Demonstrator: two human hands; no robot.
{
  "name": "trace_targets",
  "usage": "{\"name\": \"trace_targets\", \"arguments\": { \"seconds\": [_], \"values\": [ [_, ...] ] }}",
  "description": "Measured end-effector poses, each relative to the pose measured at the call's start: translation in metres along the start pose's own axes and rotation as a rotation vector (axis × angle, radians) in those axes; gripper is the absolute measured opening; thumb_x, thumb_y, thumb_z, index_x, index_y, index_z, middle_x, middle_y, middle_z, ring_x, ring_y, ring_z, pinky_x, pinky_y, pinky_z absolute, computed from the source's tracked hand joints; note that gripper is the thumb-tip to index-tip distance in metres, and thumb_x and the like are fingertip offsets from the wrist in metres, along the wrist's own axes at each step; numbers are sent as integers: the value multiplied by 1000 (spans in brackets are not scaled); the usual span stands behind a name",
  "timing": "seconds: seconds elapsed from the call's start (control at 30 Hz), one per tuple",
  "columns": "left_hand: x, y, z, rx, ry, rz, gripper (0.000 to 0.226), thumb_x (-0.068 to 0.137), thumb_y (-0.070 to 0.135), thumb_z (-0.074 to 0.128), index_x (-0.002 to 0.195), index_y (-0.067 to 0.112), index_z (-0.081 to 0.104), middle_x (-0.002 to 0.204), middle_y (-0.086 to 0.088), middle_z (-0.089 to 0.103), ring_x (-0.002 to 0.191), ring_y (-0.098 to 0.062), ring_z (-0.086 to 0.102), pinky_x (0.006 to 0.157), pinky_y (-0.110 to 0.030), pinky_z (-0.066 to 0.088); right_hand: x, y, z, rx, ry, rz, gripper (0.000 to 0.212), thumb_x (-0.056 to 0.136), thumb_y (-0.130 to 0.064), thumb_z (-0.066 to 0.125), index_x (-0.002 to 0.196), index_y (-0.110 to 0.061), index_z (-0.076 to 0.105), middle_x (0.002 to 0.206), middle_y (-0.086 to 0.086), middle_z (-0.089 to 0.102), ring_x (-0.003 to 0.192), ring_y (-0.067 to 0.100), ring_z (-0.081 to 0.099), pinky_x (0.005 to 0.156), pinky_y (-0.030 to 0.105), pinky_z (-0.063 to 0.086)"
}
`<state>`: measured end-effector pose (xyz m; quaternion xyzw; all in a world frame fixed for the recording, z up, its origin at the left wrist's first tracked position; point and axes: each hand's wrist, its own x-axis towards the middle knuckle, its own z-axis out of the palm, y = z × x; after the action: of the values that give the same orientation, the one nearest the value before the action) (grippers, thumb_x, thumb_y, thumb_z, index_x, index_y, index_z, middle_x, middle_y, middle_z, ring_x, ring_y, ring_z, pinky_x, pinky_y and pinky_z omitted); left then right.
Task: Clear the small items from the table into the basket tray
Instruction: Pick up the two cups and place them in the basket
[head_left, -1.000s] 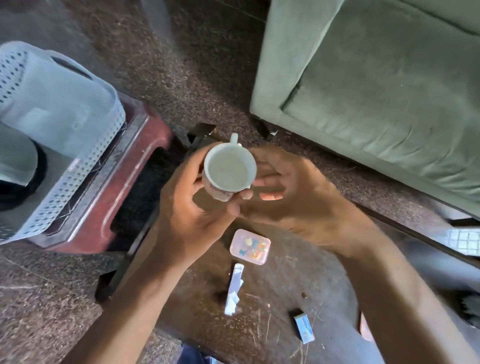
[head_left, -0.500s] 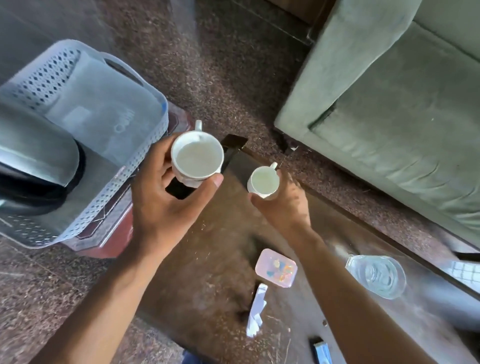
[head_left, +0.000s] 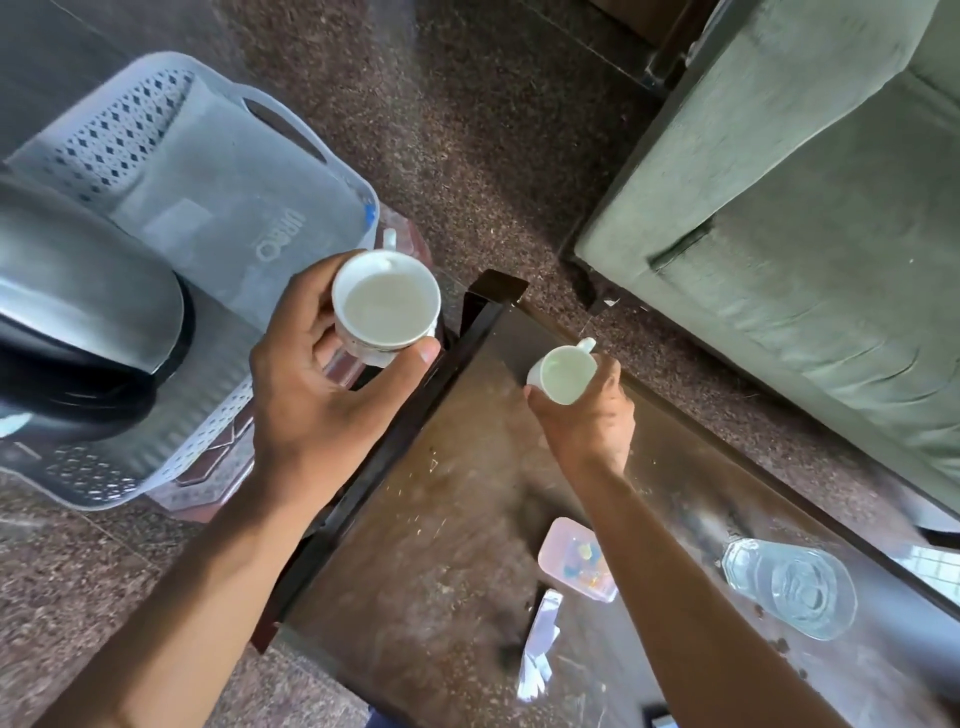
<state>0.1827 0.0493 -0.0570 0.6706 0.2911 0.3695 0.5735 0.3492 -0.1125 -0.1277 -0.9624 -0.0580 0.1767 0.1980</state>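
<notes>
Dusty dark table (head_left: 467, 519), speckled floor (head_left: 467, 130)

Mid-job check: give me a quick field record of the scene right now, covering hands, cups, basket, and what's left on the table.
left hand: holds the larger white cup, near the basket tray's edge
right hand: holds the smaller white cup over the table's far corner
basket tray: white, perforated, on a red stool; a steel kettle inside
table: dark, dusty
left on table: clear glass, small plastic box, white paper scrap
</notes>
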Motion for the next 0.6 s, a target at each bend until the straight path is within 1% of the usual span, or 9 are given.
{"name": "trace_targets", "arguments": {
  "seconds": [0.1,0.17,0.23,0.33,0.4,0.47,0.53,0.57,0.6],
  "values": [
    [5,-2,-4,37,11,5,65,82,27,93,136,11,61,129,7,72,124,-20,71,101,-33,60,-2,-9,-7,7,2,-5,75,74,-50,89,129,-14,52,120,14,73,110,38,69,90,42,54],
    [9,-1,-8,55,28,5,66,81,28,93,137,13,61,131,3,71,125,-22,71,102,-37,60,-6,-22,-15,29,-2,-40,73,73,-48,89,128,-16,54,114,9,72,105,34,69,86,37,51],
    [15,1,-12,49,51,2,65,81,28,93,137,16,61,132,0,71,125,-24,71,102,-37,60,-11,-40,-28,70,-3,-110,70,73,-47,89,129,-19,56,101,-2,64,93,25,63,79,29,43],
    [27,5,-18,16,110,-19,63,80,22,92,135,17,60,131,1,70,123,-24,71,100,-33,60,-21,-75,-51,152,-4,-265,70,71,-42,90,131,-25,57,96,-13,57,85,13,55,77,24,38],
    [39,8,-21,-27,179,-67,64,78,20,89,134,17,59,129,0,69,119,-17,71,100,-30,59,-28,-100,-66,218,-17,-369,74,68,-36,92,131,-27,54,97,-16,58,84,13,56,76,25,40],
    [52,9,-24,-65,258,-101,64,76,18,88,133,14,58,129,-6,69,115,-14,71,99,-28,58,-33,-126,-79,302,-55,-444,74,67,-35,92,127,-28,50,96,-19,61,82,11,62,76,30,50],
    [66,7,-28,-69,322,-125,65,76,9,89,133,12,57,130,-10,70,115,-16,71,100,-30,58,-35,-151,-89,342,-126,-505,69,69,-39,91,124,-33,49,98,-21,63,92,1,64,75,27,56],
    [73,5,-30,-60,350,-137,64,77,7,89,133,13,58,130,-10,71,115,-17,72,101,-32,59,-34,-163,-92,345,-166,-533,68,70,-39,91,124,-35,50,101,-22,64,96,-1,64,77,27,58],
    [80,3,-32,-47,373,-147,64,76,7,90,131,15,59,128,-9,72,114,-18,73,101,-33,59,-33,-174,-93,343,-199,-562,68,70,-37,91,125,-34,52,105,-20,64,98,2,65,82,32,60]
  ]
}}
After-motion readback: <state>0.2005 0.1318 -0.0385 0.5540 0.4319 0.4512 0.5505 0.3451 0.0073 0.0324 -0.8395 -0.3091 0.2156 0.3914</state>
